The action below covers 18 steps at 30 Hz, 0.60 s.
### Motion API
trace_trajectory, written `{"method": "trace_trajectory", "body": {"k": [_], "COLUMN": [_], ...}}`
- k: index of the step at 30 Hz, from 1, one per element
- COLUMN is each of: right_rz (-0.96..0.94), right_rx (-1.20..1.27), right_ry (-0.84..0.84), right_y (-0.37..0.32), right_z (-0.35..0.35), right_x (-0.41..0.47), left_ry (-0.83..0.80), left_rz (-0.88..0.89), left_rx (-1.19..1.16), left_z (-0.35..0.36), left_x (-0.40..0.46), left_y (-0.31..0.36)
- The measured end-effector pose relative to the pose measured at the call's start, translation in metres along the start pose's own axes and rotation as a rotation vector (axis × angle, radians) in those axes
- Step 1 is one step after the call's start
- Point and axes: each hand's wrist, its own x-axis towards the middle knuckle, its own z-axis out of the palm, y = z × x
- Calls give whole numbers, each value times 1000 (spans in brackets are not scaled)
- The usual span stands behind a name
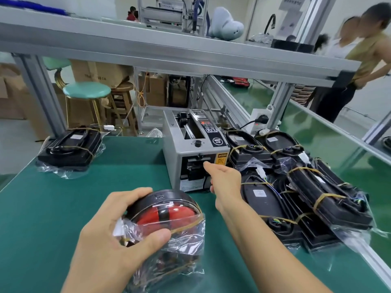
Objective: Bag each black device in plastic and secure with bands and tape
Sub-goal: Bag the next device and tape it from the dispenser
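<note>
Reaching forward, the right hand (225,182) has its index finger stretched toward the front slot of the tape dispenser (195,151), the fingertip just at the slot's right end; the other fingers curl loosely and I see nothing held in them, nor any tape strip clearly showing at the mouth. That grey machine sits on the green bench (131,161) straight ahead of this hand and slightly to its left, so the right is plainly the nearer one for pulling tape. The left hand (118,225) grips the bagged device (167,212), a round black housing with a red face inside clear plastic, thumb on its near side and fingers over its far rim. It lies close to the body, left of the right forearm, its long axis running from near-left to far-right, with a rubber band (198,216) crossing the bag. My judgement: the tape must travel back and leftward from the slot to the loose bag end under the left hand. Finished banded units lie in a pile (300,187) right of the dispenser, and one more bagged unit (69,149) sits at the far left
</note>
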Motion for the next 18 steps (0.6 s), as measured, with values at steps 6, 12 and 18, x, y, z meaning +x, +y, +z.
{"method": "trace_trajectory", "body": {"k": [6,12,18], "right_rz": [97,229,403], "right_rx": [0,103,303], "right_ry": [10,98,-418], "right_y": [-8,-8,-24], "right_z": [10,19,-12], "right_x": [-2,4,-28], "left_ry": [17,21,144], "left_rz": [19,43,85], "left_rx": [-1,12,14], "left_z": [1,1,15], "left_x": [0,-2,-13], "left_y": [-2,-1,4]}}
